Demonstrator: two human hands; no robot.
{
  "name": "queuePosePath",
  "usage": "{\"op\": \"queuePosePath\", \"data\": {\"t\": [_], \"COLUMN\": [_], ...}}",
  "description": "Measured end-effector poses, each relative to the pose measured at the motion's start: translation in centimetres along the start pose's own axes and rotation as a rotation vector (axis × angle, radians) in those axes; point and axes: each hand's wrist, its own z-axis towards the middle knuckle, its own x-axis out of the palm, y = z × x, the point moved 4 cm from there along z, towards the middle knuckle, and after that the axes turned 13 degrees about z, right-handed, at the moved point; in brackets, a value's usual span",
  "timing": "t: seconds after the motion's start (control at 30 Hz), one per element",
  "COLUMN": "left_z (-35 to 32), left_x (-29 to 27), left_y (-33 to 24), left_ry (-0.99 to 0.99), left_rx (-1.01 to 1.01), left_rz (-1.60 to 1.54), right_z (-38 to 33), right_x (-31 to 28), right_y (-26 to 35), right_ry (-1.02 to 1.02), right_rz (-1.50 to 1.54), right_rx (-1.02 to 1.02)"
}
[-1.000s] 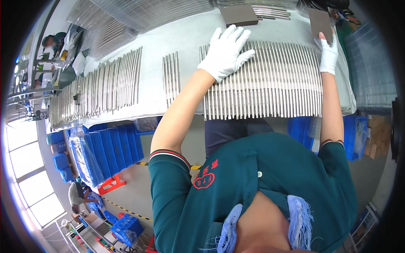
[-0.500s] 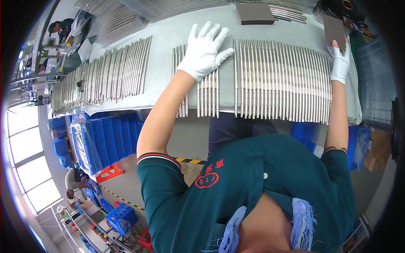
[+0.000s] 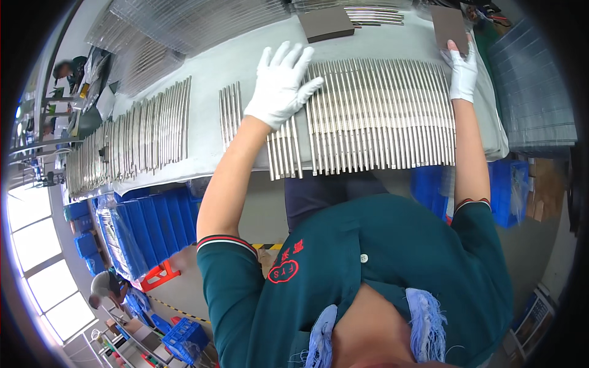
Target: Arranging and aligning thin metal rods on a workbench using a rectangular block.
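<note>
- Left hand [image 3: 278,87] lies farther left than a second ago; rod cluster [image 3: 284,153] now apart from long rod row [image 3: 381,116].
- Left hand spread over rod cluster; right hand [image 3: 464,75] clamped on brown block [image 3: 449,26].
- Both rod groups lie on counter [image 3: 204,113].

A green shirt [image 3: 417,245] tops seemingly navy trousers [image 3: 316,199].

Head-worn fisheye view, facing down, torso [image 3: 392,245] close, table [image 3: 204,119] beyond
</note>
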Motion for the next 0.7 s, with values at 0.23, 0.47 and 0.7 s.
{"op": "queuePosePath", "data": {"t": [0.23, 0.47, 0.7], "left_z": [-0.6, 7.1, 5.4], "left_x": [-1.7, 0.6, 1.4], "left_y": [1.3, -8.2, -6.4], "left_ry": [0.004, -0.098, -0.04], "left_rx": [-0.014, 0.161, 0.087], "left_rz": [0.084, -0.124, -0.171], "right_z": [0.3, 1.0, 0.2], "right_x": [-0.6, -1.0, -0.2], "right_y": [-0.1, -0.7, 0.1], "right_ry": [0.028, 0.042, 0.032], "right_rz": [-0.224, -0.206, -0.195], "right_rx": [-0.062, -0.091, -0.072]}}
